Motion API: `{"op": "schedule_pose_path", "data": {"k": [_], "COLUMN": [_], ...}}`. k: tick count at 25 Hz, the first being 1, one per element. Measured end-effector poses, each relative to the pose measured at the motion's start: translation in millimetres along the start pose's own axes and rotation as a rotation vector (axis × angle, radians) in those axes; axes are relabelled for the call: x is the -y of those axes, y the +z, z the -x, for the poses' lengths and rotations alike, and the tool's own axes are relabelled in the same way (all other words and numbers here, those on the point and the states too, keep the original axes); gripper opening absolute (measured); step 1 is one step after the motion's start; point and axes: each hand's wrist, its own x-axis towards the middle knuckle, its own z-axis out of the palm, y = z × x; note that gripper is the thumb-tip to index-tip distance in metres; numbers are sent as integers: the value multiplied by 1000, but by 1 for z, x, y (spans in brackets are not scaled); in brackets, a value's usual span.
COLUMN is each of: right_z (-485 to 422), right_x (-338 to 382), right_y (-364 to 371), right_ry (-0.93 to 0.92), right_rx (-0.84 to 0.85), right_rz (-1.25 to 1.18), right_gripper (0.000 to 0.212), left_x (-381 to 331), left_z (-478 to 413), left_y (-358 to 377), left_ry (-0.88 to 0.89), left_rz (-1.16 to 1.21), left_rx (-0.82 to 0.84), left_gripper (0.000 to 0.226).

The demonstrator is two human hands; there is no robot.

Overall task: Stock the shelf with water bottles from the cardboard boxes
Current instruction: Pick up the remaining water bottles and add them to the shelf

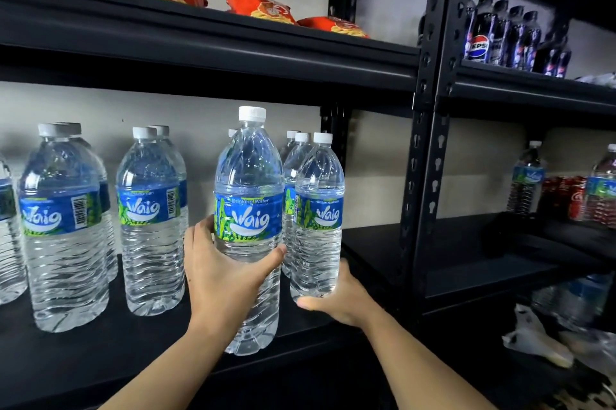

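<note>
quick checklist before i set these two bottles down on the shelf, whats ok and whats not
1. Left hand has a firm hold on the large bottle: ok, fingers and thumb wrap its body below the label.
2. Right hand holds the smaller bottle: ok, gripped at the base.
3. Both bottles upright, caps on: ok.
4. Free spot on the shelf board in front of the rows: ok, bare board shows at the front.
5. Large bottle's base over the board: cannot tell, it sits near the front edge.
6. Clearance to the standing bottles behind: cannot tell, they overlap in this view.
</note>
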Motion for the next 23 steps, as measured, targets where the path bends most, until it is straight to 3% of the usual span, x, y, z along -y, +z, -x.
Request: {"op": "schedule_pose_path", "data": {"k": [6,23], "right_z": [4,3], "right_x": [2,2], "right_y": [1,-1], "right_ry": [-26,29], "right_rx": [-51,-5], "right_rz": [-12,55], "right_gripper": [94,102], "left_x": [4,28], "left_z": [-5,-18], "left_y": [3,30], "left_ry": [3,20], "left_rz": [-14,-36], "left_rx": [-8,-36], "left_gripper": [94,95]}}
